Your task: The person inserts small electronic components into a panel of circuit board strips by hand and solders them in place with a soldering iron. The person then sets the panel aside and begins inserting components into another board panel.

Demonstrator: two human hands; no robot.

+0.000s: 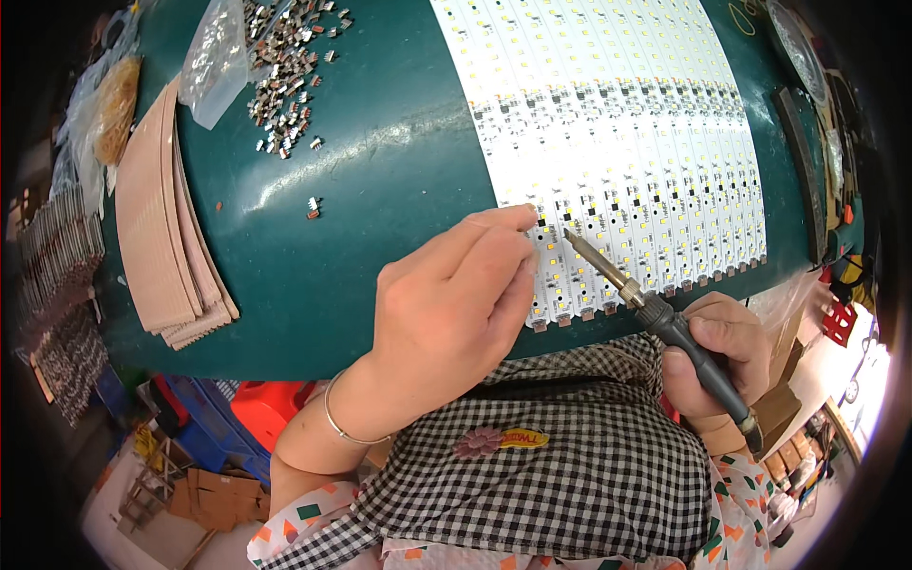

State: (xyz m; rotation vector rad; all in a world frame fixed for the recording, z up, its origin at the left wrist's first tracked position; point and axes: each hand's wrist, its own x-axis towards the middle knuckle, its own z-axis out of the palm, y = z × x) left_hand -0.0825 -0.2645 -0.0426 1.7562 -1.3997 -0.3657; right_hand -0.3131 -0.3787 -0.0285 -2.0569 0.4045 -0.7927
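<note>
My right hand grips the dark handle of a soldering iron. The iron's metal tip points up and left, over the white LED circuit board panel, beside a small black part. My left hand is closed in a pinch at the panel's lower left edge, its fingertips near another black part. Whatever lies between those fingers, if anything, is hidden. Rows of small yellow LEDs and black parts cover the panel, and small connectors line its near edge.
A pile of small switch-like parts lies on the green tabletop, with one loose part nearer me. Stacked pinkish-brown boards and a clear plastic bag are at left. A dark bar lies right of the panel.
</note>
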